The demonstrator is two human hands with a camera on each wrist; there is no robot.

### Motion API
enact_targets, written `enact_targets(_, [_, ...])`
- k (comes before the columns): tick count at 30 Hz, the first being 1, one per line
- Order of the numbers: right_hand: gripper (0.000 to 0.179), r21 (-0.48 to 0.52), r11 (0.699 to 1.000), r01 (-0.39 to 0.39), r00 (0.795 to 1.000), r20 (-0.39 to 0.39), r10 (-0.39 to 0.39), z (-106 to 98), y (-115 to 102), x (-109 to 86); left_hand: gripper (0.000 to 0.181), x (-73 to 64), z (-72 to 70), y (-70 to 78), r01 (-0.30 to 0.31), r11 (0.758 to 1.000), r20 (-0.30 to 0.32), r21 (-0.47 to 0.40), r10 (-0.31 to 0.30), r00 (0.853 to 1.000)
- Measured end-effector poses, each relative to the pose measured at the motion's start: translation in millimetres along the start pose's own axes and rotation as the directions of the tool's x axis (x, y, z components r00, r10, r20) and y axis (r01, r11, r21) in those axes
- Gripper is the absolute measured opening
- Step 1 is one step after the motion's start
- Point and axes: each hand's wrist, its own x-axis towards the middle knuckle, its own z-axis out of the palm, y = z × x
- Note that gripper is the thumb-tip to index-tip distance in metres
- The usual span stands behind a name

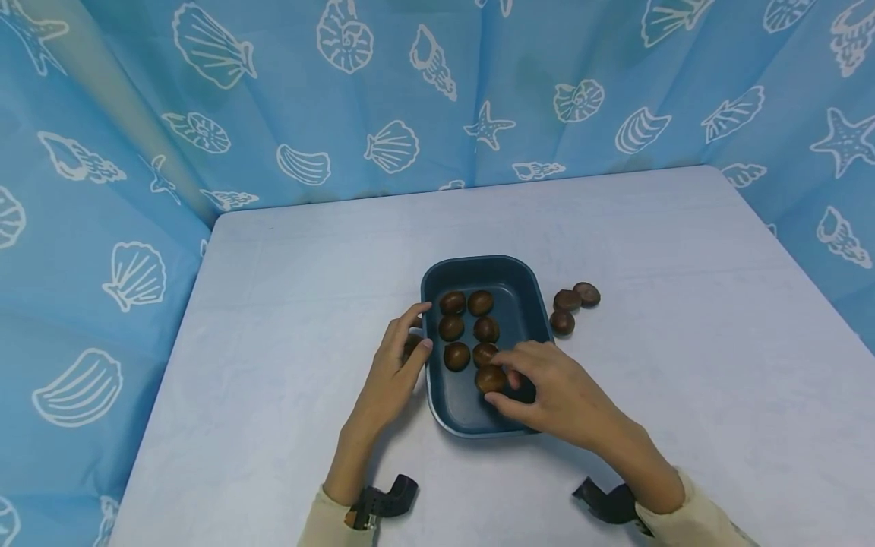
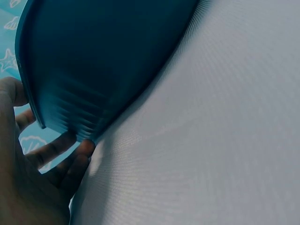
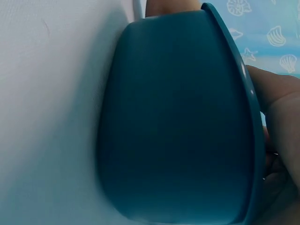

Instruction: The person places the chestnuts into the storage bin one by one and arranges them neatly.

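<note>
Glossy brown chestnuts (image 1: 452, 328) sit in two columns in a dark blue rectangular tray (image 1: 506, 420). My right hand (image 1: 563, 395) reaches over the tray's near right part and pinches a chestnut (image 1: 490, 379) between thumb and fingers, at the near end of the right column. My left hand (image 1: 393, 361) is at the tray's left side, with thumb and index fingertips at the rim. In the left wrist view its other fingers (image 2: 52, 149) touch the ribbed outer wall. The right wrist view shows mostly the tray's outer wall (image 3: 178, 117), which hides the pinched chestnut.
Right of the tray, 3 loose chestnuts (image 1: 567, 300) lie close together on the white tablecloth (image 1: 307, 296). A blue curtain (image 1: 410, 99) with white shell prints hangs behind the table and along both sides. Black wrist mounts (image 1: 393, 497) stick out near both sleeves.
</note>
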Motion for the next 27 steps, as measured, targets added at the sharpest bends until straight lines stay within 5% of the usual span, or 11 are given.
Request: enact_targets(27, [0.030, -0.168, 0.986, 0.011, 0.979, 0.201, 0.024, 25.8, -11.0, 26.7, 0.049, -0.8, -0.1, 0.6, -0.025, 1.000, -0.006, 0.018, 0.025, 1.000])
